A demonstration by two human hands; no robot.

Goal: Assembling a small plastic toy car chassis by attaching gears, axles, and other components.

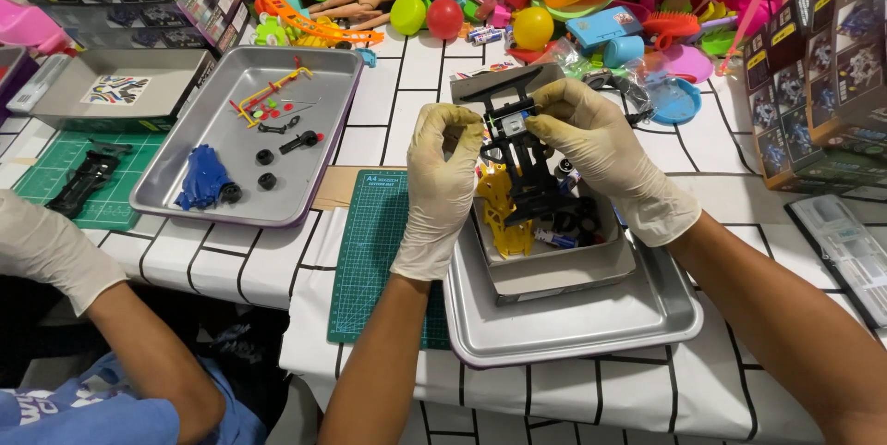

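Both gloved hands pinch a black toy-car chassis above a grey box.

The left hand has its fingertips pressed to the chassis's left edge; the right hand grips its upper end, by a small blue part. Yellow parts and black wheels lie in the box, which sits in a metal tray beside a green mat. Another person's gloved hand rests at left (near a second tray holding a blue car body).
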